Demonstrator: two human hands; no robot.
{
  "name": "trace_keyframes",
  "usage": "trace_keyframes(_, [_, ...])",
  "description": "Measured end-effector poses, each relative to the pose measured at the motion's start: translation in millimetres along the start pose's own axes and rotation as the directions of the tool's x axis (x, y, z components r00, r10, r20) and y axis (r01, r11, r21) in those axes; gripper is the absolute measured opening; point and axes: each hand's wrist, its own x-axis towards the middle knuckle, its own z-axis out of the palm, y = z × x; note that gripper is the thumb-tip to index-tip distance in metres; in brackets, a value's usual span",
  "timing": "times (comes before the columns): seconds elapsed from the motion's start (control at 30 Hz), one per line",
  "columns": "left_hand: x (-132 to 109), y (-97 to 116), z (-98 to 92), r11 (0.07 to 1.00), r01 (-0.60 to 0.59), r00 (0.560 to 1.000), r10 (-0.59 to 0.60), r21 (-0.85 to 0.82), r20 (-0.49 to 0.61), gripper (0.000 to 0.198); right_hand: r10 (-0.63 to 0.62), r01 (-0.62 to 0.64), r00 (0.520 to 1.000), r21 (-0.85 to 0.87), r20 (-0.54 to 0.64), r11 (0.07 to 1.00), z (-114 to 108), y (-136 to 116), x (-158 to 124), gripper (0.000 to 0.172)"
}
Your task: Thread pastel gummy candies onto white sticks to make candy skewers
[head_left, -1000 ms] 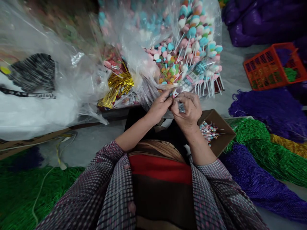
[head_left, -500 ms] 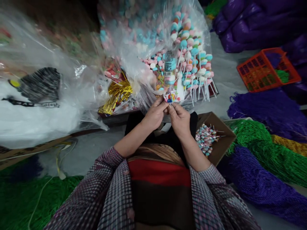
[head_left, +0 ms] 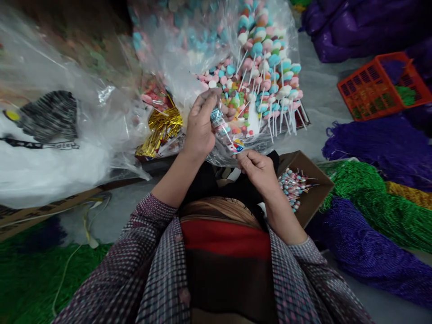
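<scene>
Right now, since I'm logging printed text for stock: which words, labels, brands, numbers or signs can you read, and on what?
None reads for certain.
Clear wrapper being held: small print, too small to read.
White plastic at left: dark lettering, too blurred to read.
Cardboard at lower left: faint dark marks, too blurred to tell.

One clear printed plastic packet [head_left: 222,126] is held by two bare hands [head_left: 200,128] [head_left: 259,170]; at right, one brown cardboard box [head_left: 319,194] and one orange plastic basket [head_left: 366,91] are counted.
</scene>
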Motion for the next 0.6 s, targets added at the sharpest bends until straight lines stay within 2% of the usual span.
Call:
trace_keyframes(0.17, [-4, -22, 11.1, 0.998, 0.031, 0.992, -0.025, 0.052, -0.121, 0.031, 0.061, -0.061, 0.998, -0.031, 0.000, 0.998, 5, 0, 2, 0.029])
trace_keyframes(0.23, [-6, -26, 12.6, 0.996, 0.014, 0.989, -0.001, 0.092, -0.145, 0.029, 0.083, -0.084, 0.996, -0.054, -0.023, 0.995, 8, 1, 3, 0.026])
trace_keyframes(0.4, [-16, -25, 10.8, 0.961, -0.191, 0.975, 0.209, 0.201, -0.070, 0.025, 0.093, -0.097, 0.995, -0.099, -0.043, 0.990, 13, 3, 9, 0.022])
trace_keyframes(0.47, [-21, -21, 9.5, 0.956, -0.185, 0.980, 0.197, 0.229, -0.031, 0.023, 0.093, -0.095, 0.995, -0.113, -0.025, 0.989, 14, 2, 13, 0.020])
trace_keyframes(0.6, [-28, -19, 6.9, 0.967, -0.091, 0.996, 0.088, 0.236, 0.026, 0.026, 0.083, -0.078, 0.996, -0.147, 0.033, 0.986, 16, 2, 22, 0.022])
